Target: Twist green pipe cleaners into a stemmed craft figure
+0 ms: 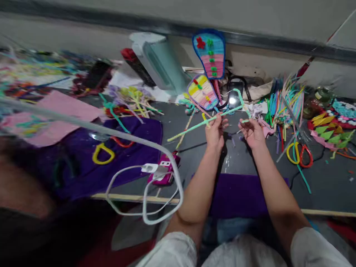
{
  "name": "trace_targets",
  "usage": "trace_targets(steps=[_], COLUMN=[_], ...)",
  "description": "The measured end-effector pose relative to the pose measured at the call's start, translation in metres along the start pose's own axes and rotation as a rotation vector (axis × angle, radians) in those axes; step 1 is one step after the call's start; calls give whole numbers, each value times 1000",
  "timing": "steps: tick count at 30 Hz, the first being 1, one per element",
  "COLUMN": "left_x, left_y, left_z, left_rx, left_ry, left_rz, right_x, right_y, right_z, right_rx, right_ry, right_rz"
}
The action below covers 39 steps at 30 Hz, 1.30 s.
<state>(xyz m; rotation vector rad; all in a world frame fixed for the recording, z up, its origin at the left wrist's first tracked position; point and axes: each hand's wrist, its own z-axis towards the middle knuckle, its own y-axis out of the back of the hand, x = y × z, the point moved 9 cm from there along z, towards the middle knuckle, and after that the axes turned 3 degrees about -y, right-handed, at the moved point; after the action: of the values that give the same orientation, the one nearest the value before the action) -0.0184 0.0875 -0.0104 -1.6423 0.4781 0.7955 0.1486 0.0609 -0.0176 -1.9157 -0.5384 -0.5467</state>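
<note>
Above the table (191, 159): mint-green strip (191, 128) held in the air between both hands, its long straight run extending toward the person's left.
Left hand (214, 130): thumb and fingers pinch the straight run; a short yellow piece (205, 118) shows just beside the grip.
Right hand (253, 134): fingertips pinch the bent portion; the other fingers curl loosely.
Bent portion: rises to a peak, then slopes down to the right fingertips.
State of shaping: apparently partial. Folds are present on the right; the left run is unbent and its tip free. Whether any joint is twisted fast cannot be told.
Behind the hands: blue-edged panel (211, 61) and yellow-and-pink panel (203, 94), both apparently complete.
Beside the right hand: bundle of coloured strips (289, 104).
Between the forearms: purple cloth (239, 193).
</note>
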Motion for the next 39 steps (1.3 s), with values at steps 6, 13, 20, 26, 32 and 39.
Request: trace_targets(steps=[6,13,20,26,32,39], left_x=[-12,-39,-47,-49,-46,-42], left_y=[0,-12,-12,-29,-33,-11], left_z=[-3,-16,-18,-32,-37,-15], left_rx=[-11,32,39,197,232,24], left_ry=[-142,-389,-488,-543,-518,-401], left_rz=[122,230,282,401,414,256], right_x=[2,12,18,11,10,5], right_y=[-3,-3,-4,-2,10,10], right_z=[2,2,0,0,3,1], right_rx=[66,53,76,24,-11,31], right_ry=[3,177,225,148,32,-46], right_rz=[-88,-363,-514,-466,-351,-427])
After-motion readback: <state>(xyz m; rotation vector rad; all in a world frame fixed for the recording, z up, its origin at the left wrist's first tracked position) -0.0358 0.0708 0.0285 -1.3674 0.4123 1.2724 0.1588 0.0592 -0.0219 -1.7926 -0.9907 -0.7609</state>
